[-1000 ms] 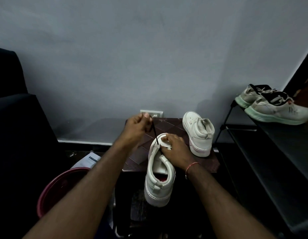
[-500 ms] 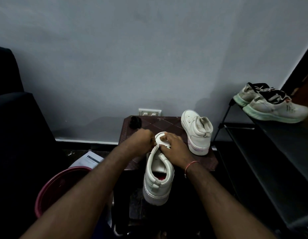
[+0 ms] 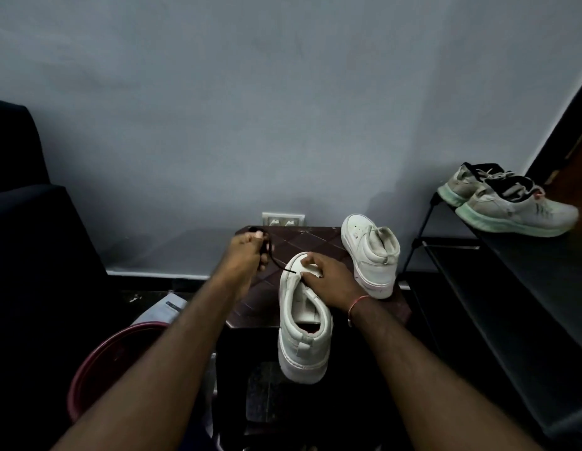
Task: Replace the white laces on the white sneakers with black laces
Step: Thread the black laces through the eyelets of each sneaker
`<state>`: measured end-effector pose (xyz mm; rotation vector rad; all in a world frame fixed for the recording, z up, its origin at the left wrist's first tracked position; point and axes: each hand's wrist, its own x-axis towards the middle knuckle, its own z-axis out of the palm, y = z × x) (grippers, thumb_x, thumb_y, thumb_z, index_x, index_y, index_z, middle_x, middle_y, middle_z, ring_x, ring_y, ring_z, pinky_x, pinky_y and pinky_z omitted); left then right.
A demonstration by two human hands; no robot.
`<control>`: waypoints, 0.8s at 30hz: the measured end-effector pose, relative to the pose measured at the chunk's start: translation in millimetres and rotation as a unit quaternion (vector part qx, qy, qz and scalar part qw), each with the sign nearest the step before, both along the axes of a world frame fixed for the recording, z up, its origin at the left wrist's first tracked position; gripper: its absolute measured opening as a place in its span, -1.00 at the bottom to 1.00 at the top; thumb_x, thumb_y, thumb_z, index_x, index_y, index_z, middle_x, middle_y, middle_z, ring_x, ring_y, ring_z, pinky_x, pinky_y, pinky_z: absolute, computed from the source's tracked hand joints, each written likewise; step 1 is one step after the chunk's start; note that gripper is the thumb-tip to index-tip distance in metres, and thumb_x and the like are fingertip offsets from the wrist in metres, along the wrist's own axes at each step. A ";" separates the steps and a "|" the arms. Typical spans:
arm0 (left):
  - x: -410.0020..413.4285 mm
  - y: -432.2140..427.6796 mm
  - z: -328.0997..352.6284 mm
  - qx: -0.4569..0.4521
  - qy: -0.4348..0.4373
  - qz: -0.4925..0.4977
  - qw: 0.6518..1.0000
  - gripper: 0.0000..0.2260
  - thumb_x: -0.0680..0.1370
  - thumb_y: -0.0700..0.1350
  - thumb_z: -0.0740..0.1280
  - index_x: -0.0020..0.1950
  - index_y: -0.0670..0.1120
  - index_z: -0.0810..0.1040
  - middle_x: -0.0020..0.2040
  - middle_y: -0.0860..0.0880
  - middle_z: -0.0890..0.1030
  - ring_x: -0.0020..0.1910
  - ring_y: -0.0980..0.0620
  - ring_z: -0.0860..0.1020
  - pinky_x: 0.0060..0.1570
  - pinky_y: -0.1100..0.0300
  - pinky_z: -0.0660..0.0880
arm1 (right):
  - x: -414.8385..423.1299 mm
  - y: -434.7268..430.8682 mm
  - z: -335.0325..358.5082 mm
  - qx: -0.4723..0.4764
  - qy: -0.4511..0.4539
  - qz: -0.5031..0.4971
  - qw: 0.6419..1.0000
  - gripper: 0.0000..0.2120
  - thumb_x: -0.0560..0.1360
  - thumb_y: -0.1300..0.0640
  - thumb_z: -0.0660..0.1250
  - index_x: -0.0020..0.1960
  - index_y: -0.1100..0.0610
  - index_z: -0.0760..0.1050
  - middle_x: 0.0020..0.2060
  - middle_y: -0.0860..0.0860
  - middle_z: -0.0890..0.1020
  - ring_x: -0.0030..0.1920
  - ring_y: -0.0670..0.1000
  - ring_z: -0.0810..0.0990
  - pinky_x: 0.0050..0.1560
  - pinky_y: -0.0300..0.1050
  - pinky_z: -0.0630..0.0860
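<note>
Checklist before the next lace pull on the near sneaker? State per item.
1. Left hand grips black lace: ok.
2. Right hand holds near white sneaker down: ok.
3. Lace runs free from hand to sneaker: ok.
4. Eyelet threaded correctly: cannot tell, right hand covers it.
5. Sneaker fully on the small table: not ok, heel overhangs the near edge.
6. Second white sneaker clear of lace path: ok.

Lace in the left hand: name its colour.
Black. The lace shows best in the head view.
</note>
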<state>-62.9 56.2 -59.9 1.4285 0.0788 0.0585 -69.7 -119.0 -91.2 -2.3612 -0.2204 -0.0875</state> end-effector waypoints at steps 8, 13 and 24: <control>-16.3 -5.1 -27.1 0.281 -0.051 -0.118 0.951 -0.74 0.53 -0.02 0.40 -0.23 -0.19 0.62 -0.41 0.03 0.56 -0.44 0.19 0.45 -0.35 0.28 0.39 | -21.1 -27.6 -9.3 0.217 0.038 -0.145 0.965 -0.94 0.52 0.16 0.34 -0.04 0.04 0.57 -0.15 -0.02 0.66 -0.14 -0.04 0.59 0.10 0.05 0.57; -7.4 -14.8 -29.0 0.451 -0.063 -0.086 0.886 -0.76 0.52 -0.01 0.40 -0.27 -0.12 0.53 -0.37 0.00 0.51 -0.39 0.11 0.41 -0.34 0.21 0.30 | -36.1 -23.3 -7.8 0.183 0.046 -0.109 0.976 -0.83 0.46 0.17 0.46 0.02 0.21 0.59 -0.19 0.03 0.66 -0.25 -0.11 0.58 -0.23 -0.45 0.46; -3.2 -18.6 -12.4 -0.173 0.096 -0.091 0.976 -0.74 0.65 -0.15 0.15 -0.22 -0.18 0.44 -0.35 -0.07 0.48 -0.41 0.07 0.43 -0.47 0.29 0.37 | -20.0 -13.4 6.6 0.180 0.046 -0.145 0.972 -0.86 0.49 0.16 0.36 -0.24 0.13 0.49 -0.41 0.00 0.60 -0.34 0.00 0.57 -0.16 0.02 0.56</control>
